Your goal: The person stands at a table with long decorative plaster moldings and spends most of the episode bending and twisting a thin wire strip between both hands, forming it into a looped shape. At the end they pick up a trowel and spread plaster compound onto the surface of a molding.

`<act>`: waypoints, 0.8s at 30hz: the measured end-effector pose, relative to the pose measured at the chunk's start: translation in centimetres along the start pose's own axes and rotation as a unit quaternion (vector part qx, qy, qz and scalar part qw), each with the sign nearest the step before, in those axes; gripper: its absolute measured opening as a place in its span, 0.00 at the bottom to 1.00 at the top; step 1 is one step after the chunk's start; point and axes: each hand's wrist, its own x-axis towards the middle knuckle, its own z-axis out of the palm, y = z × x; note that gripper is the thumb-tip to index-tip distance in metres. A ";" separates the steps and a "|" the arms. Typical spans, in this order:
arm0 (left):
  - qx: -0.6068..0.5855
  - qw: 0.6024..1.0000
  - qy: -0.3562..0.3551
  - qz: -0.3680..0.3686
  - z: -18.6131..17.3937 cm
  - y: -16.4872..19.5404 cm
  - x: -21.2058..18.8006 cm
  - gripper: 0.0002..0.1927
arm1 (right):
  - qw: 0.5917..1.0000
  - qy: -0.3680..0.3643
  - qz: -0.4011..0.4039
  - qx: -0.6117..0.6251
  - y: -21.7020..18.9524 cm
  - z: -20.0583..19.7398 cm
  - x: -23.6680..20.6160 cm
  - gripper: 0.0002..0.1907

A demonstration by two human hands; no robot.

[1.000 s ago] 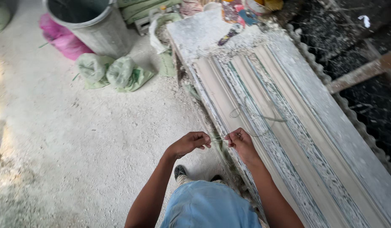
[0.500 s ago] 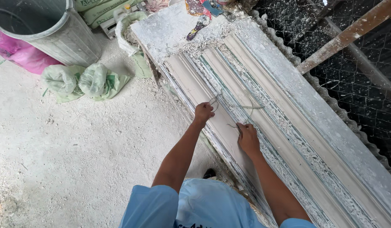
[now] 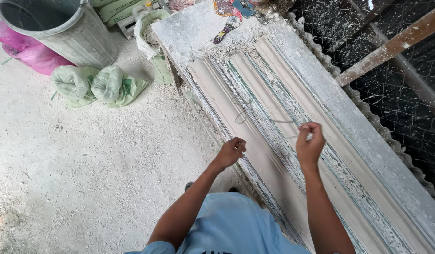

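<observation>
Plaster-dusted floor (image 3: 86, 164) holds a grey bin (image 3: 62, 28) and green sacks (image 3: 93, 84) beside the long mould (image 3: 283, 94); right hand (image 3: 309, 143) pinches thin wire (image 3: 255, 115), left hand (image 3: 231, 151) loosely curled.

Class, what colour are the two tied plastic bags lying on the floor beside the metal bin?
Pale green, translucent plastic bags, best seen in the head view.

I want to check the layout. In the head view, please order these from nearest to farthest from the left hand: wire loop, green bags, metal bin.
From the left hand:
1. Wire loop, just above it on the mould.
2. Green bags, on the floor, up-left.
3. Metal bin, top-left corner behind the bags.
</observation>
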 end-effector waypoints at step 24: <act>-0.444 0.878 0.099 0.146 -1.3 1.8 -4.4 0.16 | 0.728 -0.190 0.394 0.528 -7.4 10.9 -6.1 0.08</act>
